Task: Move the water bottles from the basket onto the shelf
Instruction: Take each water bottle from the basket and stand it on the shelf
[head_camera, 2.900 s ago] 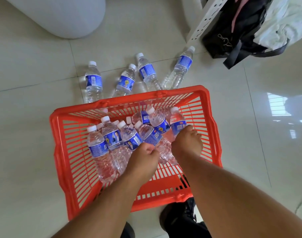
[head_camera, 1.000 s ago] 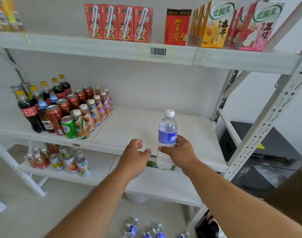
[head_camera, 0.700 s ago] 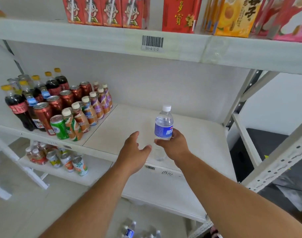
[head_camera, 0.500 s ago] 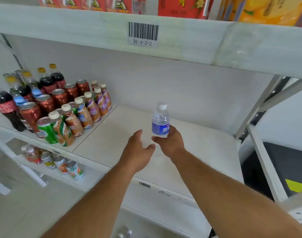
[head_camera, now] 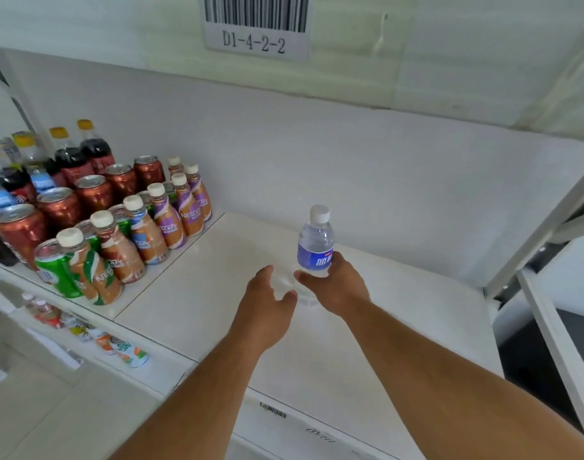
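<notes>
The water bottle (head_camera: 315, 242) is standing upright above the shelf (head_camera: 197, 287); the right hand (head_camera: 333, 287) is gripping its lower body, while the left hand (head_camera: 267, 300), at its 9 o'clock, is hovering with fingers relaxed.

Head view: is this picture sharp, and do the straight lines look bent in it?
Head view: the barcode label reads clearly, the water bottle in the right hand is slightly soft; the shelf edges and the right upright slant from wide-angle distortion; light is even, shadows faint.

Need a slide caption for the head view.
Right hand holds a water bottle upright over the white shelf; left hand open alongside.
</notes>
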{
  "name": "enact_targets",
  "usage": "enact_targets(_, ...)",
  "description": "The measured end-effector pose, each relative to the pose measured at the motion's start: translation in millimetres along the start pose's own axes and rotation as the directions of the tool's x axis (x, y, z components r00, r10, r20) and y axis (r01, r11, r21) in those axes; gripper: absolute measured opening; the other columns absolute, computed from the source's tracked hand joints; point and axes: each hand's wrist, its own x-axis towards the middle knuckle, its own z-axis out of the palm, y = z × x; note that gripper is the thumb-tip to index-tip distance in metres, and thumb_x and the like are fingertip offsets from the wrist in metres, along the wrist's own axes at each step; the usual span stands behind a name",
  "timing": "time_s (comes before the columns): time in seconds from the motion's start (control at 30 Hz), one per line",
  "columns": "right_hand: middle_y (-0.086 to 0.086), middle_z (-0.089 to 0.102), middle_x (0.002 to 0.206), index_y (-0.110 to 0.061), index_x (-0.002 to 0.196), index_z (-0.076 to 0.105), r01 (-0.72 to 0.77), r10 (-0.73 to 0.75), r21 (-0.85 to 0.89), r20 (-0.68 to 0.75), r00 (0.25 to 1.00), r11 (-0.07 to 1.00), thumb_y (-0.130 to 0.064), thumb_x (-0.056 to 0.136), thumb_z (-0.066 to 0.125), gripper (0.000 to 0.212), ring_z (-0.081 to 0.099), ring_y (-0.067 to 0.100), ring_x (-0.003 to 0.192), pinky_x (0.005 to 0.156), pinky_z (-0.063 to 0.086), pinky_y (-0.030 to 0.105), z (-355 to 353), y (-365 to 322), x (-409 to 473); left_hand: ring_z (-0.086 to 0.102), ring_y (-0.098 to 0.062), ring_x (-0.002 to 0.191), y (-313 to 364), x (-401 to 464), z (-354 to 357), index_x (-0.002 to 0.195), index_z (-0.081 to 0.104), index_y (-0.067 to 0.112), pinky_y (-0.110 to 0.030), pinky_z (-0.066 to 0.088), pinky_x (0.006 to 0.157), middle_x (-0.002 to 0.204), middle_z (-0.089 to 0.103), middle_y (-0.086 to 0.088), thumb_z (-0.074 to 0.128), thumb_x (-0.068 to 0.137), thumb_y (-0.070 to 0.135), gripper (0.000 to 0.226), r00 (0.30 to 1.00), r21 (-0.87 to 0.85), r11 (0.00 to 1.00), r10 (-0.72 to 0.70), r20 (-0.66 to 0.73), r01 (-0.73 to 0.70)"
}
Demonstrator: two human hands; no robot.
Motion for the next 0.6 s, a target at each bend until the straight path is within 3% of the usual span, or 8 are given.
enact_targets(0.07,-0.010,0.067,0.115,-0.033,0.134,0.050,-0.010,0.008,0.031,0.051,0.999,0.999,-0.057,0.080,0.081,0.067,0.071,0.017,0.094,0.076,0.062,0.033,4.5,2.9,7.6,0.048,-0.020,0.134,1.2,5.8,4.3,0.152,0.027,0.030,-0.039,0.047,0.106,0.153,0.039,0.005,0.064,0.095,0.033,0.068,1.000,0.000,1.000,-0.002,0.012,0.002)
enact_targets(0.17,-0.009,0.069,0.115,-0.034,0.133,0.049,-0.013,0.011,0.046,0.052,0.999,0.999,-0.056,0.080,0.082,0.066,0.074,0.019,0.090,0.083,0.065,0.040,13.8,3.4,26.0,0.045,-0.020,0.136,6.6,19.8,10.5,0.153,0.025,0.029,-0.040,0.046,0.107,0.156,0.035,0.004,0.063,0.095,0.033,0.070,1.000,0.016,1.000,0.007,0.026,-0.008)
enact_targets(0.3,-0.006,0.068,0.116,-0.029,0.134,0.050,0.004,-0.004,-0.006,0.026,1.000,1.000,-0.054,0.088,0.076,0.059,0.070,0.018,0.090,0.081,0.064,0.034,18.4,-5.5,58.3,0.046,-0.020,0.136,15.1,45.0,14.8,0.154,0.025,0.028,-0.038,0.046,0.106,0.155,0.037,0.003,0.066,0.093,0.035,0.073,0.999,0.025,0.999,0.038,0.031,-0.039)
enact_targets(0.43,-0.004,0.066,0.106,-0.023,0.129,0.051,-0.030,0.030,-0.030,-0.004,1.000,0.999,-0.050,0.089,0.076,0.055,0.065,0.013,0.074,0.059,0.051,0.021,15.7,-15.5,86.7,0.048,-0.019,0.134,19.4,68.6,14.9,0.153,0.026,0.027,-0.037,0.047,0.105,0.154,0.038,0.004,0.071,0.087,0.041,0.081,0.997,0.057,0.996,0.073,0.019,-0.074)
enact_targets(0.5,-0.002,0.066,0.107,-0.020,0.131,0.052,-0.046,0.046,-0.024,-0.010,0.999,0.999,-0.049,0.088,0.077,0.057,0.064,0.013,0.077,0.055,0.046,0.019,14.0,-17.8,98.0,0.049,-0.019,0.132,21.3,76.4,14.2,0.153,0.026,0.026,-0.035,0.048,0.103,0.153,0.039,0.004,0.072,0.085,0.043,0.083,0.997,0.055,0.995,0.080,0.017,-0.081)
enact_targets(0.6,0.000,0.066,0.108,-0.019,0.132,0.051,-0.067,0.067,0.003,-0.010,0.998,0.998,-0.047,0.089,0.077,0.058,0.067,0.019,0.082,0.059,0.053,0.023,13.7,-20.1,109.3,0.051,-0.020,0.129,24.4,81.3,14.0,0.152,0.028,0.025,-0.032,0.047,0.099,0.151,0.041,0.003,0.072,0.085,0.044,0.082,0.997,0.043,0.996,0.082,-0.002,-0.082)
